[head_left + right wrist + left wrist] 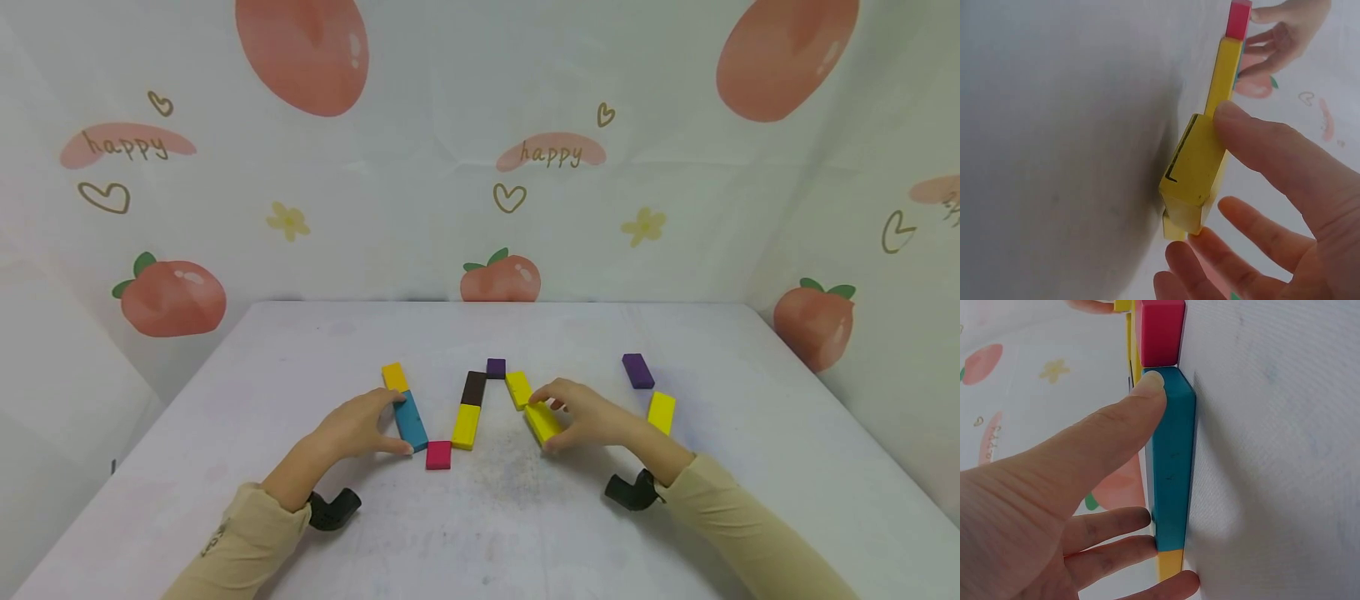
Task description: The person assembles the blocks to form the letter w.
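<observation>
My left hand (362, 427) rests at a blue block (410, 421), its thumb touching the near end and its loosely extended fingertips beside the far end. An orange block (395, 377) adjoins that far end, and a red square block (438, 455) sits by the near corner. My right hand (592, 414) pinches a yellow block (1194, 159) between thumb and fingers; in the right wrist view it is tilted. Its far end comes right up to another yellow block (518, 390), which lies flat.
Between the hands, a dark brown block (474, 388) and a yellow block (466, 427) form a slanted line, with a small purple block (496, 368) at the top. Farther right lie a purple block (638, 371) and a yellow block (662, 412), the latter partly behind my right forearm.
</observation>
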`<control>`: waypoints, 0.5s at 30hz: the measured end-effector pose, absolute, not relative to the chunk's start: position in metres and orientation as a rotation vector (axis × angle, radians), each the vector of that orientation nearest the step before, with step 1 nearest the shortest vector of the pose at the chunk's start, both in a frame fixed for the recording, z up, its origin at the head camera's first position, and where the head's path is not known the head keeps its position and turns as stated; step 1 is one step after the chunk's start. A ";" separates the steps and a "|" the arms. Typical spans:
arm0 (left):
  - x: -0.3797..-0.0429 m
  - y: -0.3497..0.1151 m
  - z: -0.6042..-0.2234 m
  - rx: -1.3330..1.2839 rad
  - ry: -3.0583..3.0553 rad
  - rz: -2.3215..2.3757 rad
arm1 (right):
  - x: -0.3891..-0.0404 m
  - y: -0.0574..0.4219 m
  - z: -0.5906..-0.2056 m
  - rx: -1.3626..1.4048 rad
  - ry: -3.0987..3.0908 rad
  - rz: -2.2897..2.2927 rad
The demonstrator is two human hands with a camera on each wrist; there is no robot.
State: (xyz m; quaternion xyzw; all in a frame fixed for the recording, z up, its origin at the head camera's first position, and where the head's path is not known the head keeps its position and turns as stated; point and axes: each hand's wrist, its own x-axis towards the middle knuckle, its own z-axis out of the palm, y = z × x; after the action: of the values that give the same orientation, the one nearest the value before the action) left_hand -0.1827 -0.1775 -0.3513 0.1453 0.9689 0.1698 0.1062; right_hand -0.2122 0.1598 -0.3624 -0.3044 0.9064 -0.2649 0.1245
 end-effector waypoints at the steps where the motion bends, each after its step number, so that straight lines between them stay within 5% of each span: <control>1: -0.183 -0.178 -0.351 0.428 2.855 0.501 | -0.212 0.159 -0.362 -0.881 2.645 -0.773; 15: -0.184 -0.178 -0.353 0.441 2.862 0.485 | -0.208 0.147 -0.364 -0.771 2.689 -0.805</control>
State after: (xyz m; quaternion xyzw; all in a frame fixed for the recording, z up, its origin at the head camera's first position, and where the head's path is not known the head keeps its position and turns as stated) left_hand -0.1840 -0.1784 -0.3532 0.1493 0.9696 0.1644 0.1025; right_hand -0.2083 0.1470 -0.3640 -0.2631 0.9176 -0.2746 0.1153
